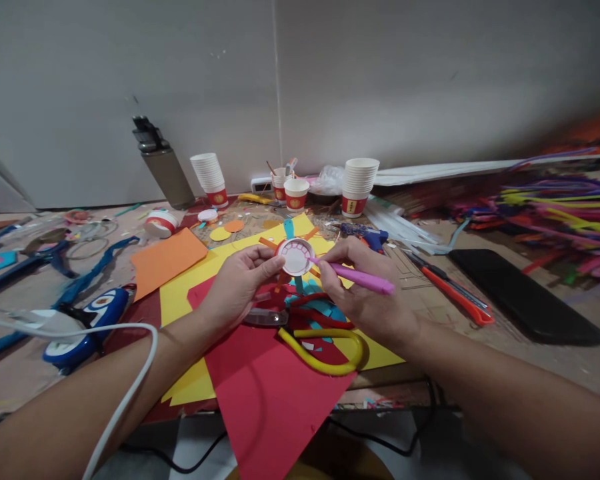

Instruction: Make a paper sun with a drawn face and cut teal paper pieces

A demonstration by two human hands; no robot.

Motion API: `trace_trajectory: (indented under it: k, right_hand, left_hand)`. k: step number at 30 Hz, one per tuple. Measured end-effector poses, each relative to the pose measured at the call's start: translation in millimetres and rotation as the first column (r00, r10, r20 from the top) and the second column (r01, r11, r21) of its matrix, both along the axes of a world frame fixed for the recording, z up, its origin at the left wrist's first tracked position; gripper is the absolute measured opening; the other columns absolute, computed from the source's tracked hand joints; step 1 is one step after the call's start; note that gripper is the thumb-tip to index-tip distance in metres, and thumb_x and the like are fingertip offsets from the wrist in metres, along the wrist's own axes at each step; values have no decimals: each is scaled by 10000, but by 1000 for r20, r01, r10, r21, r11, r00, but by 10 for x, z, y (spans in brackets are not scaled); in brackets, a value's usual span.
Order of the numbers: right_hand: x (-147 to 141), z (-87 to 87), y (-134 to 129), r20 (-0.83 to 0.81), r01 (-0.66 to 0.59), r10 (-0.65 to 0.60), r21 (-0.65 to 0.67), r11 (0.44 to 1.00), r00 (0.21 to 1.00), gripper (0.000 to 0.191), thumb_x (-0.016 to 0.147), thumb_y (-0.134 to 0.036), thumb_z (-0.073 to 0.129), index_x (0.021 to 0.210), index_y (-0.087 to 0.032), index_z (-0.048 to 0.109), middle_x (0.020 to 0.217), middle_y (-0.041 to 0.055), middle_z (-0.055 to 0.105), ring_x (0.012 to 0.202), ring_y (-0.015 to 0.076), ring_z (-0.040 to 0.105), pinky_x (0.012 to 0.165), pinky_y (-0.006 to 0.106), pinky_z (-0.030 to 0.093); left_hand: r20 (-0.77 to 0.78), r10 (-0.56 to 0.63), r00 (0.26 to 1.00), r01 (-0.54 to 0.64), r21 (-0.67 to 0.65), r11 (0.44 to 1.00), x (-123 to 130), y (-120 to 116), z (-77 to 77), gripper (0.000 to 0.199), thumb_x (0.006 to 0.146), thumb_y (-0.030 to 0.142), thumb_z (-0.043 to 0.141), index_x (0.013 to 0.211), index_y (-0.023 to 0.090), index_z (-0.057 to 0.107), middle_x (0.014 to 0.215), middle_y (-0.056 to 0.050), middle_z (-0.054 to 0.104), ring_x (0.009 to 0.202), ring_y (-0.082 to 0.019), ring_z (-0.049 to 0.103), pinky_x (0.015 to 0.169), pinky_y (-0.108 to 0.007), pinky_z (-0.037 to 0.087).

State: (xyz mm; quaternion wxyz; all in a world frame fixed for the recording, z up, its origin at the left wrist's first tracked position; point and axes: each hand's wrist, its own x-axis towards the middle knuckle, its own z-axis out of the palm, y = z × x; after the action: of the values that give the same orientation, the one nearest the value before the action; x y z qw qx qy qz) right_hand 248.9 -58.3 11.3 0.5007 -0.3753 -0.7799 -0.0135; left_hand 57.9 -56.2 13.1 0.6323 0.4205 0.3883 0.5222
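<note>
My left hand [245, 280] pinches the left rim of a small paper cup [297, 257], its round white base facing me. Pink marks form a curved row inside that base, and orange and teal paper strips stick out around the cup. In my right hand [360, 287] is a pink pen [363, 277], its tip at the cup's right edge. Below both hands, scissors with yellow and red handles [325, 367] lie on red paper [275, 393] and yellow paper [185, 333], beside teal scraps [325, 307].
Cup stacks [361, 180] and a bottle [167, 173] stand at the back. On the right lie a red cutter [455, 293], a black phone [525, 293] and colourful pipe cleaners [570, 220]. A white cable [147, 360] crosses over my left forearm.
</note>
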Motion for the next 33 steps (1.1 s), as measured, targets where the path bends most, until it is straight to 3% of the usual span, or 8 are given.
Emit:
trace_trajectory:
  k: [33]
  right_hand:
    - [-12, -10, -13, -23, -29, 29, -4, 1000, 999, 93, 857, -194, 586, 815, -227, 509, 691, -26, 581, 610, 119, 560, 581, 270, 435]
  left_hand:
    - [-15, -28, 999, 29, 39, 999, -3, 16, -57, 253, 698, 271, 792, 791, 138, 598, 723, 3, 680, 640, -93, 638, 642, -206, 526]
